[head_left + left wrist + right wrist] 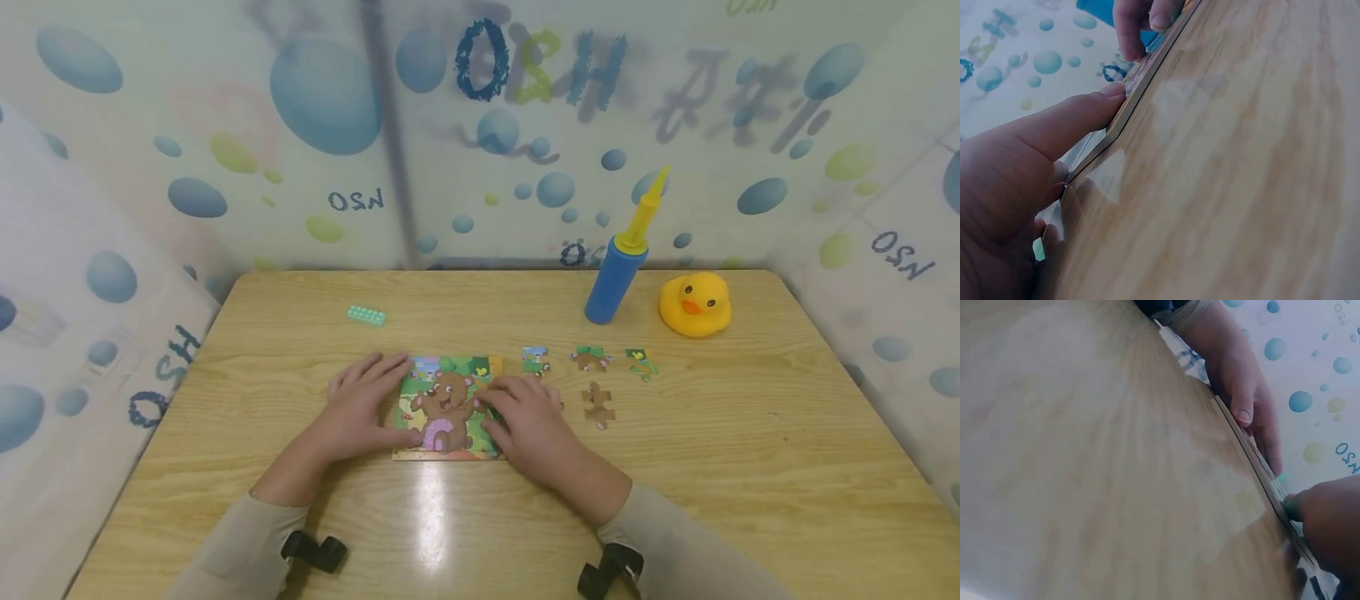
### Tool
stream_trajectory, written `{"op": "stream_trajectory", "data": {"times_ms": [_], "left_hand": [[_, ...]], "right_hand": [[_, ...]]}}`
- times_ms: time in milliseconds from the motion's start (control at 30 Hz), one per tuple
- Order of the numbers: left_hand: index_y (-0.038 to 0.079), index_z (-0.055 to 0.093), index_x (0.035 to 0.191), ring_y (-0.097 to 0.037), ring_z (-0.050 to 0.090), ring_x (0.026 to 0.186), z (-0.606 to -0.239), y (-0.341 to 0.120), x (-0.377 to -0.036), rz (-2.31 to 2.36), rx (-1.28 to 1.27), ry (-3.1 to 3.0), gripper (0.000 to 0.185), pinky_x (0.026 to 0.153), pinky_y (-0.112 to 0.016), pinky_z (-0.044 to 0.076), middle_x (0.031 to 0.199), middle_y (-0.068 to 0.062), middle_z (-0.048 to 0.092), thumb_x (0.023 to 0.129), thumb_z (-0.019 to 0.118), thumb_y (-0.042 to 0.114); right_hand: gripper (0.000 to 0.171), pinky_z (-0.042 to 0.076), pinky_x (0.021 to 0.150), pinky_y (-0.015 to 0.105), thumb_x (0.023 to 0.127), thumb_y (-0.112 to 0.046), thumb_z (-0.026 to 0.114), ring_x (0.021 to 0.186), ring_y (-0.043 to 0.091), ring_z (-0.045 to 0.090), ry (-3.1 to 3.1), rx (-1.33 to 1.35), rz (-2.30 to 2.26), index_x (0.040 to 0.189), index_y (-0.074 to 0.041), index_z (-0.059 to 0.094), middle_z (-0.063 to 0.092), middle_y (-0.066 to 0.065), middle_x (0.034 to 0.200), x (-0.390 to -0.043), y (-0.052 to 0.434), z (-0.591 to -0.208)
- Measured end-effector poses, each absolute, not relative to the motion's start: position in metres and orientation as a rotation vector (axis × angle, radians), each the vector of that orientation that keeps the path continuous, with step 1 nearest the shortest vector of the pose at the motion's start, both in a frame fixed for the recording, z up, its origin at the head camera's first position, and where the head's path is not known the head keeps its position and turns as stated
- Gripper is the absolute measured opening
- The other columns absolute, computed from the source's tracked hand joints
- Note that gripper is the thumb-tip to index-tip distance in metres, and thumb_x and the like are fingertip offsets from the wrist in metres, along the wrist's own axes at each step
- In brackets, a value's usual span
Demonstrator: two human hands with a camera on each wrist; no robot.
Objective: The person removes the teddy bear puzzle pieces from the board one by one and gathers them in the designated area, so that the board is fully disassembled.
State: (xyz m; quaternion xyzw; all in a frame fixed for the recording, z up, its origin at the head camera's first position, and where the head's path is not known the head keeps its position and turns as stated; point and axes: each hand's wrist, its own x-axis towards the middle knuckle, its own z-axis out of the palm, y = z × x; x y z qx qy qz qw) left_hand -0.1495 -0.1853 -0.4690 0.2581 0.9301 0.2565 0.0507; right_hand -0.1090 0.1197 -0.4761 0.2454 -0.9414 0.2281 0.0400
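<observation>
A jigsaw puzzle (446,396) with a brown bear picture lies flat on the wooden table, between both hands. My left hand (360,408) spans its left side, fingers extended at the upper left corner, thumb tip resting on the lower left part. The left wrist view shows that thumb (1079,119) on top of the thin edge. My right hand (536,425) arches over the right side, index and thumb tips touching the picture from above. Whether a piece is pinched there I cannot tell, and the right hand covers part of the picture's right edge.
Several loose puzzle pieces, including a brown one (598,407) and a duck one (641,363), lie to the right. Behind them stand a blue and yellow hand pump (615,279) and a yellow rubber duck (695,306). A mint building brick (367,315) lies back left.
</observation>
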Motion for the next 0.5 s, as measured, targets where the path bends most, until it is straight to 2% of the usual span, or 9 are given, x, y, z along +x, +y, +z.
{"op": "stream_trajectory", "data": {"times_ms": [200,367,500], "left_hand": [[0.008,0.043,0.164,-0.048,0.019,0.157,-0.4663,-0.1846,-0.1478,0.79,0.789,2.833,0.112,0.117,-0.072,0.01,0.171,-0.012,0.036,0.078,0.088,0.063],[0.008,0.044,0.164,-0.049,0.019,0.156,-0.4649,-0.1841,-0.1472,0.792,0.797,2.832,0.111,0.116,-0.073,0.01,0.171,-0.012,0.037,0.079,0.088,0.063],[0.008,0.043,0.164,-0.049,0.019,0.156,-0.4648,-0.1844,-0.1468,0.781,0.798,2.838,0.11,0.116,-0.073,0.01,0.171,-0.013,0.037,0.079,0.089,0.062]], "right_hand": [[0.041,0.038,0.102,0.055,0.098,-0.032,0.08,0.124,0.03,0.055,-2.879,0.766,0.772,0.135,-0.018,0.072,0.066,0.005,0.133,-0.1172,0.122,-0.4747],[0.052,0.036,0.104,0.057,0.097,-0.033,0.081,0.126,0.033,0.054,-2.901,0.754,0.837,0.143,-0.014,0.068,0.065,0.009,0.135,-0.1178,0.1231,-0.4727],[0.054,0.036,0.105,0.057,0.096,-0.032,0.082,0.125,0.033,0.054,-2.903,0.748,0.849,0.145,-0.013,0.067,0.064,0.01,0.135,-0.117,0.1228,-0.4726]]}}
